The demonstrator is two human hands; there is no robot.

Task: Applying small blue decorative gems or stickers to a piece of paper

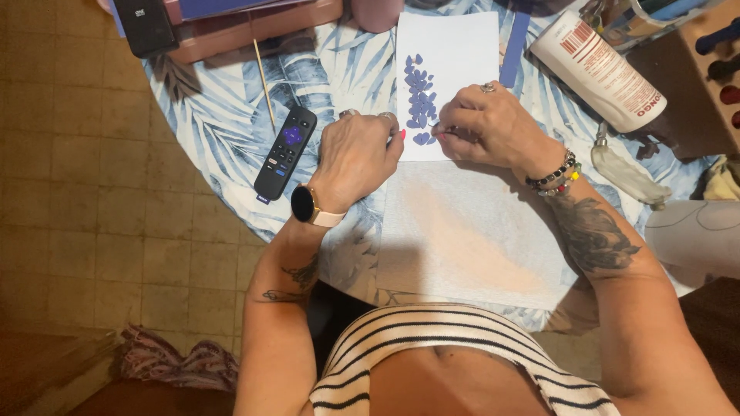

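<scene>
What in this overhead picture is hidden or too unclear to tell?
- Head view: whether the left hand pinches anything; its fingertips curl under, away from the camera.
- Head view: what the right hand holds at the white paper; too small.
- Head view: the purple petal shapes nearest the hands, partly covered by fingers.
- Head view: the white bottle, its top cut off by the upper edge.

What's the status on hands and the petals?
Left hand and right hand both fisted at the white card's near edge. Purple petals in a column on it; grip unclear. Remote left of left hand, clear of card.
</scene>
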